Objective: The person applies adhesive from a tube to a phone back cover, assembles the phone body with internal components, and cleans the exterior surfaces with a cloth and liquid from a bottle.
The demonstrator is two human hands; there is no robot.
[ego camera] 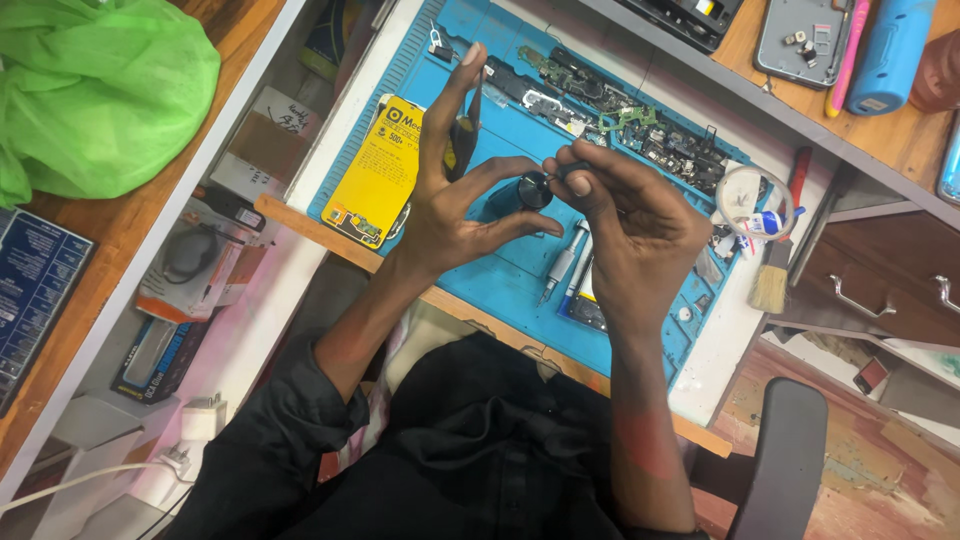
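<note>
Black-sleeved forearms rise to both hands over the blue mat (505, 290) on the counter. Left hand (455, 205) grips a dark-handled tool (462, 140), fingers also pinching a small dark round part (534, 189). Right hand (630, 215) pinches that part's other side. Best w/ wrists steady, part low over mat. Room tight: circuit boards (620, 115) behind, pens (565, 262) just below, yellow pack (378, 170) left.

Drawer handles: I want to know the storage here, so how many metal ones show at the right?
2: one curved silver metal drawer handle on the dark brown drawer front, another cut off by the right edge. More may lie outside the view.
</note>
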